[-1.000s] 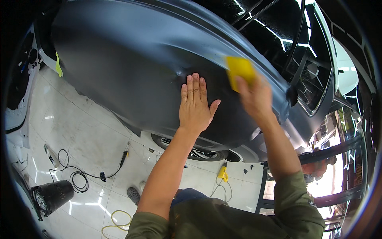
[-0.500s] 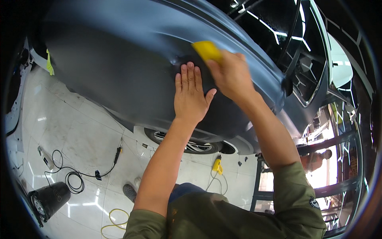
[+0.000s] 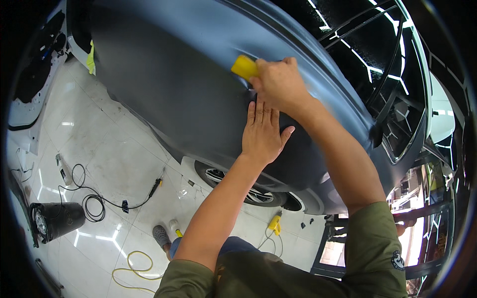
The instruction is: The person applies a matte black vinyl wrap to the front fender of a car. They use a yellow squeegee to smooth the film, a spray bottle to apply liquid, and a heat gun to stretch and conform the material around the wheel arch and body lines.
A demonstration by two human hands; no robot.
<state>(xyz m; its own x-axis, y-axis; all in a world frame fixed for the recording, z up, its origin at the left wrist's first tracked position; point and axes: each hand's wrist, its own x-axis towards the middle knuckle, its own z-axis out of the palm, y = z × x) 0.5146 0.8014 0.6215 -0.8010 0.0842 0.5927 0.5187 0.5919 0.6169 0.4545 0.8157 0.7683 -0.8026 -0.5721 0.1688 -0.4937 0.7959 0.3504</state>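
A matte dark grey-blue car body panel fills the upper middle of the view. My left hand lies flat on it, fingers stretched out and thumb apart. My right hand grips a yellow squeegee whose edge meets the panel or is very close to it. This hand is just above my left one and covers some of its fingertips. A small crease or dent shows in the surface beside the squeegee.
Below the panel is a wheel. On the tiled floor lie a yellow corded tool, a black wand-like tool with coiled cord, a yellow hose, a bottle and a dark bin-like container. Dark glass rises at upper right.
The view has shifted, so the car and floor sit further right. My right hand has drawn the squeegee down and left along the panel, closer to my left hand, which stays flat.
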